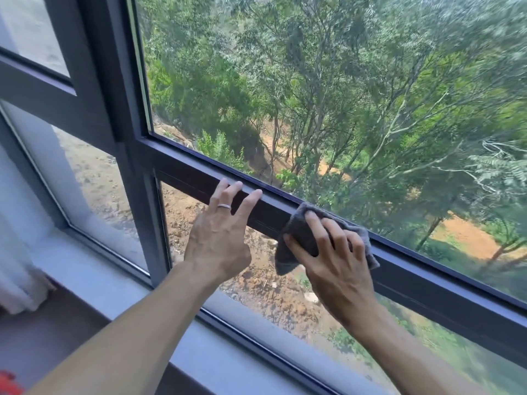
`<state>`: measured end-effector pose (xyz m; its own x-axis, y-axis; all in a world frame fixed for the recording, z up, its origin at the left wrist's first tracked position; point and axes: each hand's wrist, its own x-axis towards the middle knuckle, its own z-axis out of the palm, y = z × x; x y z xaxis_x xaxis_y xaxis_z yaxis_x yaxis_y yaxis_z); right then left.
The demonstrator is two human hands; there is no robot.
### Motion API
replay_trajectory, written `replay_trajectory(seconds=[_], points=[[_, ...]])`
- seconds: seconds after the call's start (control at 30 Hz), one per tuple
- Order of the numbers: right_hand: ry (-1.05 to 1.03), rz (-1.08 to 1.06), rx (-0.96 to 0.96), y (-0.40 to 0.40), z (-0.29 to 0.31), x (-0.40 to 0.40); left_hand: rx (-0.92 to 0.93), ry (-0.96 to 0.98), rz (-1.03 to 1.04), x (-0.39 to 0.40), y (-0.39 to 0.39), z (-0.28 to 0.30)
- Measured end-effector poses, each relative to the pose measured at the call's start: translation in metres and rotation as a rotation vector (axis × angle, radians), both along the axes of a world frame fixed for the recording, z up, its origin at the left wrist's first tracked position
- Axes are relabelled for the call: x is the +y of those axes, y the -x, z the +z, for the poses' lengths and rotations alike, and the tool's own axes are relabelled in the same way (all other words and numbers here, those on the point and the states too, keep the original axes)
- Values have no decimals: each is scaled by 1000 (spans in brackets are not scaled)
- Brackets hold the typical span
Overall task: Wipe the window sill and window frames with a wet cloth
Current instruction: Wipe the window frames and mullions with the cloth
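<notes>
Head view. Both forearms enter from the bottom edge, bare, reaching up and forward to the window.

Left hand (218,238): fingers straight and spread, holding nothing, fingertips (254,194) resting on the top edge of the dark horizontal rail (427,283). Ring (224,206) on one finger.

Right hand (333,260): just right of the left hand, apart from it. Fingers curled over a grey cloth (299,238), thumb at the cloth's lower left edge, pressing it against the face of the same rail. Cloth is bunched; it drapes over the rail's top edge above the fingers and hangs below the rail at the thumb side. Cannot tell from the frame whether it is wet.

Rail runs from upper left of the left hand down to the right past the right hand. Dark vertical post (114,109) meets it left of the left hand.

Pale sill (94,283) lies below both hands, running under the forearms.

White curtain (17,280) far left of the left forearm. Small red object (8,384) at the bottom left corner, mostly cut off, unidentified.

Through the glass beyond both hands: trees (342,95) and bare orange-brown ground, blurred.
</notes>
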<state>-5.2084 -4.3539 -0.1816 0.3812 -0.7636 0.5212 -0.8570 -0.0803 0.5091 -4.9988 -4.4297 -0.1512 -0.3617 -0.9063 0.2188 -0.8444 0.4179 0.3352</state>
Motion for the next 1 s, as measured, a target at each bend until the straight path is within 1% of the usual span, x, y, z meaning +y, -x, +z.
replay_trajectory(seconds=[0.1, 0.17, 0.27, 0.4, 0.47, 0.5, 0.57, 0.6, 0.63, 0.7, 0.8, 0.9, 1.0], points=[[21, -10, 14, -4, 2, -5, 2, 11, -23, -2, -3, -2], [20, -23, -30, -28, 4, -26, -6, 29, -48, -4, -4, -4], [25, -7, -107, -56, 1, -46, -6, 120, -87, -9, -14, -4], [-25, 67, -52, -26, 0, -31, -5, 246, -153, -25, -30, -4], [-13, 60, -27, -16, -1, -23, -7, 219, -83, -37, -44, -3], [-1, 56, -28, -20, -1, -26, -9, 173, -46, -43, -53, -2], [11, 40, -38, -44, 0, -46, -31, 88, -21, -54, -67, -1], [8, 30, -55, -63, -1, -60, -52, 67, -42, -59, -72, -2], [6, 31, -73, -83, 1, -75, -59, 64, -56, -62, -75, -3], [1, 34, -94, -107, 3, -93, -14, 96, -66, -63, -77, -6], [18, 52, -75, -98, -1, -85, 17, 133, -87, -64, -79, -12], [32, 48, -34, -73, -2, -60, 55, 113, -99, -63, -79, -13], [49, -17, -9, -91, 2, -74, 86, 124, -126, -65, -84, -14]])
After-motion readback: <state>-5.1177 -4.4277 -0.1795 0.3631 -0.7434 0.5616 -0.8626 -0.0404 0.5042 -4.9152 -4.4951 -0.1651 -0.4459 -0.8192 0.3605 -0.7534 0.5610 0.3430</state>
